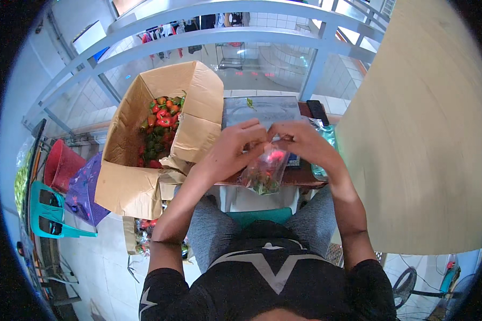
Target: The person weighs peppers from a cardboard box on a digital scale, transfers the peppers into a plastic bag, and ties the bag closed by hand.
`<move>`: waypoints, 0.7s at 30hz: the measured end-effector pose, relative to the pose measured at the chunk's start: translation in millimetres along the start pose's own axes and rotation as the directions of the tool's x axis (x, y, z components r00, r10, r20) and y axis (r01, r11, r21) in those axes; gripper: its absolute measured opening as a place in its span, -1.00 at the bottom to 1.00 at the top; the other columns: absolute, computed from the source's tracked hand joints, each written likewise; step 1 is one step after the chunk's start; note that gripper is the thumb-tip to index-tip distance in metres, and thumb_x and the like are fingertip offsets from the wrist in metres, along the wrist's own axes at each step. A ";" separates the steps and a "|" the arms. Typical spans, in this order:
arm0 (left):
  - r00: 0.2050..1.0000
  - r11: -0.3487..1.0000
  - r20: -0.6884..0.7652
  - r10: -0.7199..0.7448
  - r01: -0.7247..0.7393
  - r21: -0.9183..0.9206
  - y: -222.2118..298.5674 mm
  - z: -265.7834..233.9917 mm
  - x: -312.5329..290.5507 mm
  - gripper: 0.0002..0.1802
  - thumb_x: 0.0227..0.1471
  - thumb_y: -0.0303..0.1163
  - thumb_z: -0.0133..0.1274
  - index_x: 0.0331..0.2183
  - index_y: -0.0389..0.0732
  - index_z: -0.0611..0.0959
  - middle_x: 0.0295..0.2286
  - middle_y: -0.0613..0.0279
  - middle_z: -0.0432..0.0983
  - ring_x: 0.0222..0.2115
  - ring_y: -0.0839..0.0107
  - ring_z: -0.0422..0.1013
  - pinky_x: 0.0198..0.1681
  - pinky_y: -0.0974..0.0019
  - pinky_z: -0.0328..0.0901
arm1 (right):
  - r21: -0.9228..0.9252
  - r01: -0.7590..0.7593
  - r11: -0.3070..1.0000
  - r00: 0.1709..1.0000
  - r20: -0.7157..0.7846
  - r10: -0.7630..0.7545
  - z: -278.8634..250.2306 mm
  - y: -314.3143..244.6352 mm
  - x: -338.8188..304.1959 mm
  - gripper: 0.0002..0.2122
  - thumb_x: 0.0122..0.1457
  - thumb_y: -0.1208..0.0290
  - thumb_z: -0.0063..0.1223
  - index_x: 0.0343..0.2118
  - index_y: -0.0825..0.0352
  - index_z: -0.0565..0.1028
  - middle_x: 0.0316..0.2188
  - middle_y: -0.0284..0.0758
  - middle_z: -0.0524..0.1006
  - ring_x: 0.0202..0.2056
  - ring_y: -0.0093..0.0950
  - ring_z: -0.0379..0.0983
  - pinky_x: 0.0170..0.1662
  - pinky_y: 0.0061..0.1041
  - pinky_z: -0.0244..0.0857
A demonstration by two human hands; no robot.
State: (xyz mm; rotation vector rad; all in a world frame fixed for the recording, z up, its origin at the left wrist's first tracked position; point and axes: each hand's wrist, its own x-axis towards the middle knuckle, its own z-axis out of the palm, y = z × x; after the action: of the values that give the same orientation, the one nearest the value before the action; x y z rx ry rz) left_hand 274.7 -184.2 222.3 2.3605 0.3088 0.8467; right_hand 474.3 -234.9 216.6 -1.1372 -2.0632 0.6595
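Nearest the camera is the person's dark shirt with a grey chevron (pixel 276 267), and below it the grey-trousered knees either side of a teal seat (pixel 260 215). Both forearms rise from the lower edge and meet above a small bench (pixel 305 179).

The left hand (pixel 235 144) is closed, fingers curled and pinching the mouth of a clear plastic bag (pixel 263 172). The right hand (pixel 302 140) is likewise closed on the opposite side of the same mouth. The two hands nearly touch. The bag hangs between them over the near edge of the bench, holding red and green peppers; the exact finger placement at the bag neck is hidden by the knuckles.

Behind the hands on the bench lies a grey flat platform, apparently a weighing scale (pixel 262 109), with one green scrap on it. A dark phone (pixel 317 111) lies just beside its right corner. An open cardboard box (pixel 144 155) stands to the left, part-filled with red and green peppers (pixel 159 128).

Judged procedure for the step in hand, closing the bag neck:
- Keep the load hanging free, so that its weight draws the film straight.
- Gather the film evenly above the contents.
- Hold the pinch of one hand fixed while the other works the neck.
- Avoid trapping a pepper stem in the gather; it may pierce the film.
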 end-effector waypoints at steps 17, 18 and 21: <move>0.965 1.000 -0.262 -0.007 0.005 -0.006 -30.2 -1.9 4.5 -0.80 -0.15 -0.42 0.13 -0.44 -0.26 0.46 -0.55 0.31 0.30 -0.53 0.49 0.25 -0.48 0.47 0.15 | -0.141 -0.164 0.976 0.975 -0.173 0.139 -14.8 -10.7 -3.2 -0.83 0.00 0.39 0.04 -0.46 0.40 0.38 -0.60 -0.30 0.30 -0.52 -0.53 0.27 -0.42 -0.52 0.16; 0.965 1.000 -0.263 -0.006 0.005 -0.004 -30.2 -0.2 5.9 -0.80 -0.15 -0.42 0.13 -0.44 -0.26 0.46 -0.55 0.31 0.30 -0.53 0.49 0.25 -0.48 0.47 0.15 | 0.015 -0.084 0.996 0.970 -0.230 0.085 -9.1 -5.9 -0.2 -0.83 0.00 0.40 0.05 -0.48 0.40 0.38 -0.58 -0.36 0.32 -0.51 -0.56 0.28 -0.41 -0.54 0.17; 0.947 0.920 -0.123 -0.296 0.248 -0.303 -24.4 3.7 15.5 -0.85 -0.08 -0.43 0.08 -0.48 -0.26 0.44 -0.57 0.40 0.27 -0.58 0.63 0.20 -0.55 0.57 0.10 | 0.352 0.001 0.936 0.965 -0.244 0.091 -2.3 -1.6 7.6 -0.84 0.01 0.40 0.06 -0.51 0.38 0.37 -0.56 -0.45 0.34 -0.50 -0.63 0.27 -0.40 -0.58 0.18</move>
State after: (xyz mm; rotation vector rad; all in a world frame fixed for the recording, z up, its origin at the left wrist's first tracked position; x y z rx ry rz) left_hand 288.6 -160.5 212.7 1.9291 0.5355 0.8884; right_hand 472.3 -228.8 221.6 -1.0058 -1.6262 0.8180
